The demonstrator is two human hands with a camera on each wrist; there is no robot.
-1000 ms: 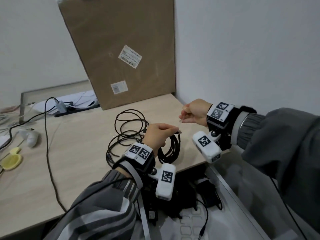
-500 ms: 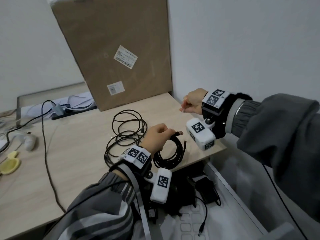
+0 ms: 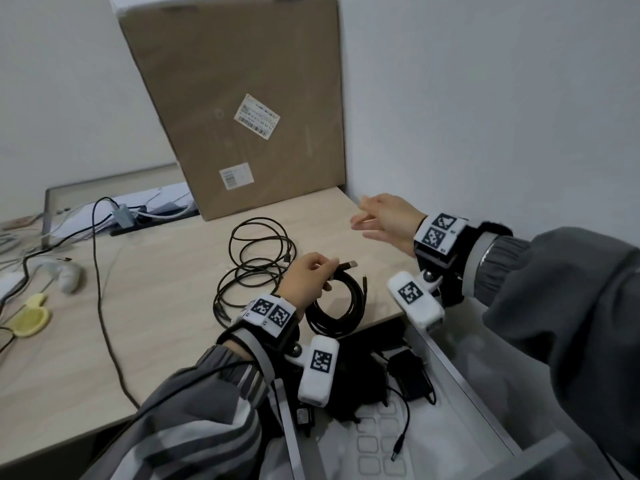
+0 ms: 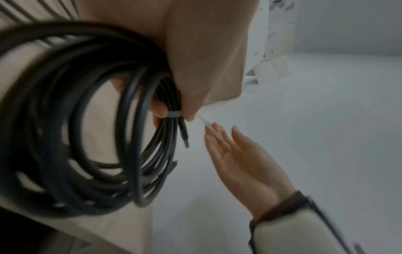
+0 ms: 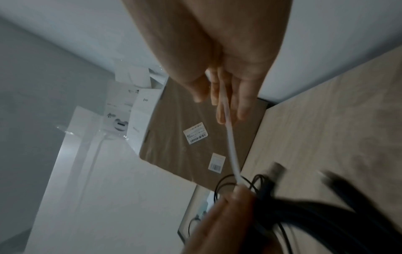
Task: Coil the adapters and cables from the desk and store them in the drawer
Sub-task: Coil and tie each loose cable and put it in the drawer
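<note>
My left hand (image 3: 323,270) grips a coiled black cable (image 3: 336,315) at the desk's front right edge, and its USB plug (image 3: 349,264) sticks out to the right. A white tie (image 4: 173,114) is wrapped round the coil (image 4: 65,120) beside my fingers. The tie's loose tail (image 5: 231,149) runs up along the straight fingers of my right hand (image 5: 228,98). That right hand (image 3: 365,221) hovers open near the wall corner, up and to the right of the coil. A second black cable (image 3: 258,263) lies in loose loops on the desk (image 3: 156,306).
The open drawer (image 3: 450,370) below the desk edge holds black adapters (image 3: 412,375) and a loose barrel plug (image 3: 396,452). A big cardboard box (image 3: 235,109) leans at the back. A long dark cable (image 3: 100,289), a grey hub (image 3: 123,216) and a yellow object (image 3: 29,318) lie to the left.
My right hand was pinching the tie's end; its fingers have straightened and spread while it drew away to the right. My left hand keeps its grip on the coil.
</note>
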